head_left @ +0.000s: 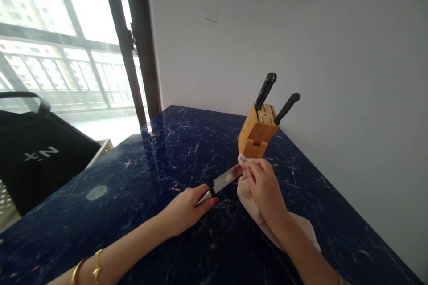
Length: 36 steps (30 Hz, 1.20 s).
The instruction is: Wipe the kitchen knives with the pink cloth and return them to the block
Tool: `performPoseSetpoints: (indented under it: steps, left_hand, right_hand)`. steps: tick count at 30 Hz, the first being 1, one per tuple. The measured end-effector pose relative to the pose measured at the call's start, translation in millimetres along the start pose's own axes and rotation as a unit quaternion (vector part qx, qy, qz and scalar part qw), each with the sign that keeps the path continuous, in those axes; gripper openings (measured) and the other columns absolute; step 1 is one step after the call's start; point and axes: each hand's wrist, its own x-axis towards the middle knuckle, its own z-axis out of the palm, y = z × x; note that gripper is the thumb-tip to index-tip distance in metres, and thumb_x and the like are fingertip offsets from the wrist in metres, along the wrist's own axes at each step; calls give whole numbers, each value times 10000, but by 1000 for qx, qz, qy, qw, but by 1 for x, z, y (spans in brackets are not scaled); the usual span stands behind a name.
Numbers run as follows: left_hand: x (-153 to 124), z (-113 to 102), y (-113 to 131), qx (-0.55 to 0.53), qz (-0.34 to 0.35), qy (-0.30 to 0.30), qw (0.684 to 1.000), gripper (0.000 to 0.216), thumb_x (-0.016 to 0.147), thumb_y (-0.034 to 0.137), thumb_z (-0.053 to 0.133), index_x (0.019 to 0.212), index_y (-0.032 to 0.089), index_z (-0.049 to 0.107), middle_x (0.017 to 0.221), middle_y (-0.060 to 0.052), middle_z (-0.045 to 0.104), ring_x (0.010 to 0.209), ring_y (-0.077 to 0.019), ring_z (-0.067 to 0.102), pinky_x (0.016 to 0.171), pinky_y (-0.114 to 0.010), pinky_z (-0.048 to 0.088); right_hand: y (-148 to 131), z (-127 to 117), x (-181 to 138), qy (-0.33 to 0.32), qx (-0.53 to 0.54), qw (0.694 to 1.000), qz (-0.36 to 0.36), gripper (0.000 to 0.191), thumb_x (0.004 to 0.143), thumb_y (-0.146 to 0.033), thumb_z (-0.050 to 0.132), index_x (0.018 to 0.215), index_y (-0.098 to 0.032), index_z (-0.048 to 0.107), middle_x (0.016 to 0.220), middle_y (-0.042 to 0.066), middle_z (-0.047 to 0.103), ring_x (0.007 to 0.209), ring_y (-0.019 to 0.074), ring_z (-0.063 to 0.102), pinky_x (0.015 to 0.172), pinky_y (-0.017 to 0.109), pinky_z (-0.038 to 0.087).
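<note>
My left hand (191, 207) is closed around the handle of a kitchen knife (223, 181), whose broad blade points away to the right. Pinched in my right hand (265, 185) is a pale pinkish cloth (247, 196), folded over the far end of the blade. That end of the knife is hidden by the cloth and fingers. The rest of the cloth hangs down under my right wrist onto the table. Just beyond my right hand stands a wooden knife block (256, 131), with two black-handled knives (266, 90) in its slots.
The dark blue marble-patterned table (187, 142) runs up to a white wall (334, 75) at the back and right. A black bag (43, 156) is beyond the left edge, near a large window (67, 53). A pale round spot (96, 193) shows on the tabletop at left.
</note>
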Motion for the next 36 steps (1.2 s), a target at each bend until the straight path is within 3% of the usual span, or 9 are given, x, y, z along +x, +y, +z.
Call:
performPoseSetpoints:
  steps: [3,8,15,21,26,36]
  left_hand:
    - [0,0,0,8,2,0,1000,366,840,526,341,763,193,474,608,38,476,531,-104,452,510,-205,305]
    - [0,0,0,7,3,11,1000,366,845,520,339,747,192,469,607,42,478,531,-100,440,512,-203,304]
    - [-1,0,-1,15,12,2,1000,350,846,515,339,769,200,471,596,41,472,525,-105,455,505,-204,302]
    - [-1,-1,0,11,8,6,1000,353,845,514,338,779,198,479,612,36,484,534,-106,461,525,-207,316]
    - [-1,0,-1,9,4,1,1000,341,838,507,353,771,196,476,595,40,470,524,-105,454,507,-208,301]
    - [-3,0,-1,3,11,-1,1000,336,842,506,351,769,199,467,595,46,457,526,-101,443,503,-202,294]
  right_hand:
    - [5,-3,2,-1,-6,1000,10,234,856,-289,406,813,-195,616,790,56,525,762,184,514,693,337,455]
    - [-8,6,-7,-72,48,995,-48,228,868,-251,397,925,-189,609,826,56,522,778,166,522,733,311,455]
    - [20,-6,4,25,-30,999,33,186,839,-252,403,750,-196,557,785,60,510,767,204,513,691,358,434]
    - [25,-7,5,-16,-12,1000,13,109,823,-223,430,799,-204,535,809,55,533,782,199,523,718,350,429]
    - [29,-9,6,27,-39,998,43,113,825,-253,433,774,-200,518,759,43,528,727,188,518,680,329,419]
    - [33,-11,7,48,-55,996,55,111,831,-266,430,798,-196,509,768,39,538,734,178,522,686,313,406]
